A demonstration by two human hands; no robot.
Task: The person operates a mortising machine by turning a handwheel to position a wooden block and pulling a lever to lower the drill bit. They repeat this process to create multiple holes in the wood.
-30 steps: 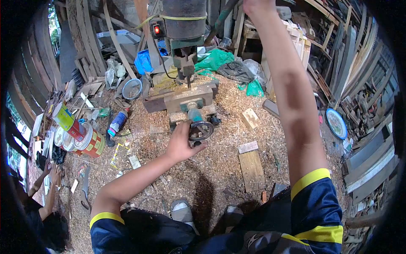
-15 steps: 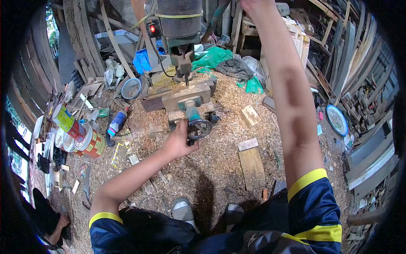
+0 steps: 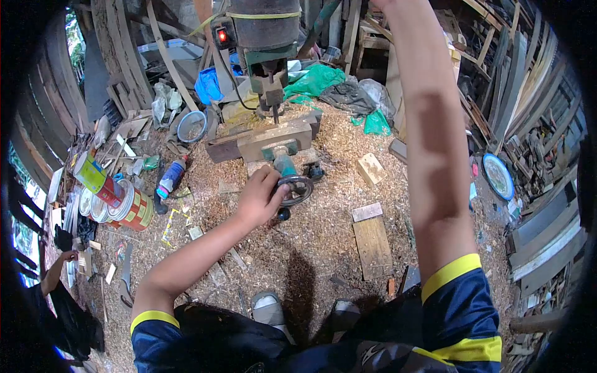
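Observation:
My left hand (image 3: 260, 195) is closed round the left side of a dark metal handwheel (image 3: 305, 198). A black knob (image 3: 284, 214) sticks out below the wheel rim. Behind the wheel, a green vise (image 3: 285, 165) bears against a wooden block (image 3: 273, 142). The drilling machine (image 3: 264, 34) stands over this block, its bit (image 3: 275, 113) reaching down to the top of the wood. My right arm (image 3: 435, 130) stretches up past the machine's right side; the fingers of my right hand (image 3: 382, 2) are cut off by the top edge.
Wood shavings cover the ground. A small wood block (image 3: 371, 169) and a flat board (image 3: 373, 248) lie right of the vise. Paint buckets (image 3: 134, 208) and a bottle (image 3: 171, 179) stand left. Another person's arm (image 3: 55, 273) shows at far left. A red switch light (image 3: 222, 35) glows.
My left hand has shifted up along the handwheel, and the black knob now shows below it. My right arm has moved slightly right. The other person's arm has risen.

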